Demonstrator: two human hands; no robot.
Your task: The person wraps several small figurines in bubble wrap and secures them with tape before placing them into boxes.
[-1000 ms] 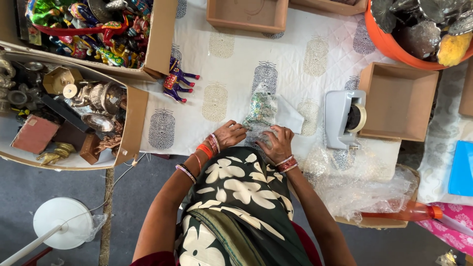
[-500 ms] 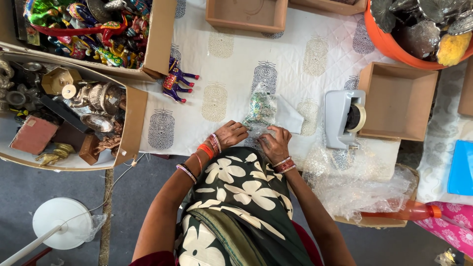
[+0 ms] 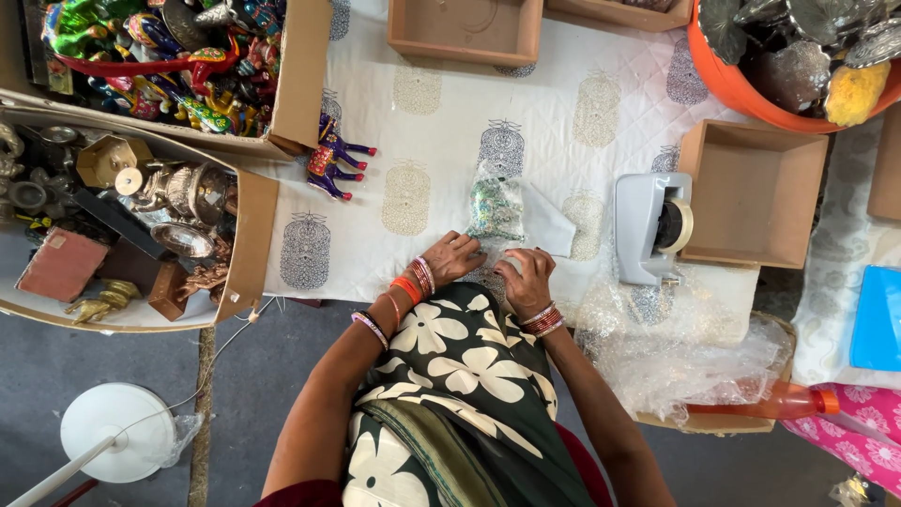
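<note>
A green patterned object wrapped in clear bubble wrap [image 3: 497,208] lies on the white printed tablecloth [image 3: 422,141], with a grey flap of paper beside it. My left hand [image 3: 454,257] presses the near end of the wrap, fingers curled on it. My right hand [image 3: 526,278] pinches the same near edge just to the right. Both wrists carry red and orange bangles.
A grey tape dispenser [image 3: 649,227] stands right of my hands. Empty cardboard boxes [image 3: 751,192] sit right and at the back. A purple toy horse [image 3: 332,158] lies left. Boxes of metal figurines [image 3: 141,216] and coloured toys sit left. Loose bubble wrap [image 3: 676,352] piles right.
My right hand has slid slightly toward the left hand along the wrap's near edge; the wrapped object has stayed in place.
</note>
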